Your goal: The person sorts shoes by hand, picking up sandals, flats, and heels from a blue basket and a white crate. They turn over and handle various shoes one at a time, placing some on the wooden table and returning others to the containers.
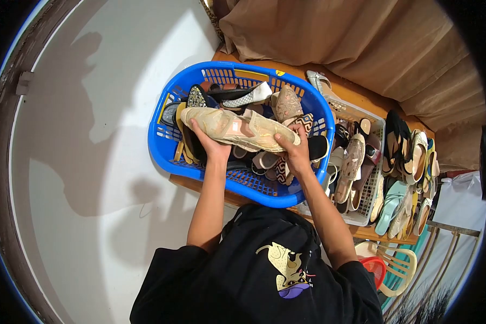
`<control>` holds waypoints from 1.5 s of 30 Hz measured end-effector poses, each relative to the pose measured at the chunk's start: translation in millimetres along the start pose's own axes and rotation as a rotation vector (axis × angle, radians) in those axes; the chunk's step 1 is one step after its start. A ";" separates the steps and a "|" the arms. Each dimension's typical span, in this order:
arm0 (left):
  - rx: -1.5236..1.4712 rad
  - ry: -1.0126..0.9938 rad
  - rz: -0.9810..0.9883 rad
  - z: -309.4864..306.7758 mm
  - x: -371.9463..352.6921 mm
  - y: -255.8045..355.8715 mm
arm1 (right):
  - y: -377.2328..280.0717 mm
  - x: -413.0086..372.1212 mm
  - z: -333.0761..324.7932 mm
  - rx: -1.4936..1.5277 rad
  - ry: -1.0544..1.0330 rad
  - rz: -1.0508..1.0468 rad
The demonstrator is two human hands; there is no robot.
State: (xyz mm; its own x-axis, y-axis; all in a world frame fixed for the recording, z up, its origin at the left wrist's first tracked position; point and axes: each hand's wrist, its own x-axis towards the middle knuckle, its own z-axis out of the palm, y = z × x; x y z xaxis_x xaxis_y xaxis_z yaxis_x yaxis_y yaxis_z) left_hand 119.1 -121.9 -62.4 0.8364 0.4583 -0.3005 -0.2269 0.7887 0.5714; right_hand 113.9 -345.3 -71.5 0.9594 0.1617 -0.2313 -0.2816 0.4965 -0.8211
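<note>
We see a blue basket (243, 183) full of shoes on a wooden table (383, 105), with a white basket (368, 190) just beside it. Above the blue one we hold beige shoes (237, 128). Our left hand (210, 144) grips one end and our right hand (294, 154) the other.

We have one view only, from a camera worn on the person's head. It faces forward and steeply down through a fisheye lens with a dark round rim. The black shirt (243, 286) lies along the bottom edge. The left hand (213, 147) and right hand (296, 154), with the beige shoe (237, 128), sit near and central over the blue basket (162, 143) on the worktop (200, 188).
</note>
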 end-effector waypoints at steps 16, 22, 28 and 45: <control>0.087 -0.023 0.058 7.6 -4.7 -13.0 | 12.6 4.5 2.1 -0.422 0.056 -0.205; 0.070 -0.009 0.053 8.0 -2.6 -9.6 | 17.8 7.2 0.1 -0.476 -0.029 -0.280; 0.000 0.054 0.185 1.3 6.6 6.3 | -3.9 -5.8 16.8 -0.300 -0.134 -0.104; -0.140 -0.032 0.296 21.4 31.9 78.6 | 2.9 2.4 -13.8 -0.125 0.020 -0.194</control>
State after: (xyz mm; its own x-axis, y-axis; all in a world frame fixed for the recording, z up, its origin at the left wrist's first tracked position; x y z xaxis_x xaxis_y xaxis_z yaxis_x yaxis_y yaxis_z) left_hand 138.6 -54.1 -10.8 0.7387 0.6648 -0.1111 -0.5274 0.6728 0.5189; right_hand 115.7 -355.3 -81.6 0.9958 0.0562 -0.0720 -0.0887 0.4072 -0.9090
